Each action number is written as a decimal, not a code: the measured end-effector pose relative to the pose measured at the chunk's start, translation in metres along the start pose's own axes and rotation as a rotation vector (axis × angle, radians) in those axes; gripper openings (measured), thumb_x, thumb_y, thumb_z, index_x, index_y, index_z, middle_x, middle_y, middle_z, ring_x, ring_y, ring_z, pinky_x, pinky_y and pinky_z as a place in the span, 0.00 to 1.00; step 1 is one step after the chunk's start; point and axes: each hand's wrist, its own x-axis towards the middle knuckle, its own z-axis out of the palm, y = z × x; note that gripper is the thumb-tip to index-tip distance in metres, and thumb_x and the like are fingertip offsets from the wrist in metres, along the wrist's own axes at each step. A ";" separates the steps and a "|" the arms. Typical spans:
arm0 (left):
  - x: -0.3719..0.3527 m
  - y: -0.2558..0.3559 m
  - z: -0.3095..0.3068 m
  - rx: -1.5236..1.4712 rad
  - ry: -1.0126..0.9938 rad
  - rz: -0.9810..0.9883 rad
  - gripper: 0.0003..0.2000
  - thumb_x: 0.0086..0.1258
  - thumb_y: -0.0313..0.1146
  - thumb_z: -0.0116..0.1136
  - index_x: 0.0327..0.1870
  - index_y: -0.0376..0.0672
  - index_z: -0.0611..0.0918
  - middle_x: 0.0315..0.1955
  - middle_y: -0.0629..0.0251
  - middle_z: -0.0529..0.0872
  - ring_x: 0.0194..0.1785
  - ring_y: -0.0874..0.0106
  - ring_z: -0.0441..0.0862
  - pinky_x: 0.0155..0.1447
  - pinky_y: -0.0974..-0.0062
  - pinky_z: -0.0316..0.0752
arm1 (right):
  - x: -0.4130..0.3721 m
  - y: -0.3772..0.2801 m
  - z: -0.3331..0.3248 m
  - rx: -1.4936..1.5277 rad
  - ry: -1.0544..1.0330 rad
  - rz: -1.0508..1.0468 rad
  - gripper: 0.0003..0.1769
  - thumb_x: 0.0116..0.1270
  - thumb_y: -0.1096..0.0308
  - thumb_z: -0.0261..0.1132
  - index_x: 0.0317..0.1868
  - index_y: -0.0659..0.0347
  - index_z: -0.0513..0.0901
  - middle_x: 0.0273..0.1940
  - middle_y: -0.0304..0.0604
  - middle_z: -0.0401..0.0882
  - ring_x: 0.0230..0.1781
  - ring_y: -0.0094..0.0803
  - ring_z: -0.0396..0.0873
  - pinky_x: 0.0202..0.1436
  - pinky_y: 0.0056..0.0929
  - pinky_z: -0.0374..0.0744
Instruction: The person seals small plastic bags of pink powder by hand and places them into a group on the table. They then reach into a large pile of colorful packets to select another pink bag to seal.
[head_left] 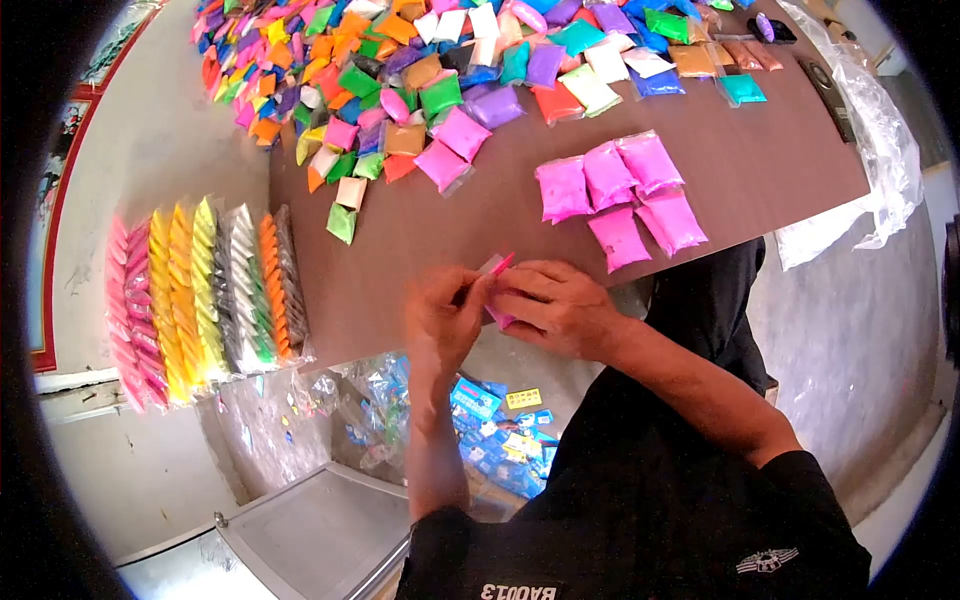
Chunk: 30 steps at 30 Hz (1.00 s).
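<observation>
Between my hands, at the table's front edge, is a small pink packet (503, 318) in clear plastic, mostly covered by fingers. My left hand (440, 310) is closed, thumb and fingers pinching the packet's upper left edge. From the other side my right hand (560, 308) has its fingers curled round it. Several larger pink packets (618, 238) of the same kind lie grouped on the brown table (410, 225), just beyond my right hand. A looser pair of pink packets (462, 134) rests farther back, against the big pile.
A heap of small packets in many colours (400, 50) covers the back of the table. Overlapping strips of coloured packets (205, 290) lie at the left edge. Clear plastic sheeting (850, 170) hangs at the right. Below are blue printed packages (490, 430) and a grey panel (310, 530).
</observation>
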 end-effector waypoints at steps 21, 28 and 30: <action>-0.026 -0.022 -0.018 0.071 0.192 -0.184 0.07 0.71 0.30 0.69 0.35 0.35 0.87 0.22 0.64 0.84 0.26 0.80 0.76 0.32 0.77 0.71 | 0.006 -0.004 -0.007 0.019 -0.026 0.033 0.22 0.54 0.64 0.77 0.50 0.55 0.83 0.52 0.42 0.80 0.55 0.42 0.81 0.59 0.40 0.80; -0.030 -0.017 -0.001 0.023 0.232 -0.152 0.07 0.71 0.29 0.69 0.34 0.35 0.86 0.22 0.62 0.84 0.26 0.79 0.77 0.31 0.76 0.72 | 0.002 -0.002 -0.004 0.055 0.008 0.039 0.21 0.55 0.65 0.75 0.50 0.58 0.83 0.53 0.45 0.82 0.55 0.44 0.81 0.60 0.42 0.80; -0.026 -0.013 -0.005 0.076 0.271 -0.191 0.06 0.70 0.28 0.69 0.34 0.35 0.86 0.22 0.62 0.84 0.26 0.79 0.77 0.31 0.76 0.72 | 0.002 -0.001 -0.002 0.064 0.003 0.057 0.21 0.56 0.65 0.75 0.50 0.58 0.83 0.53 0.45 0.82 0.55 0.44 0.81 0.60 0.41 0.80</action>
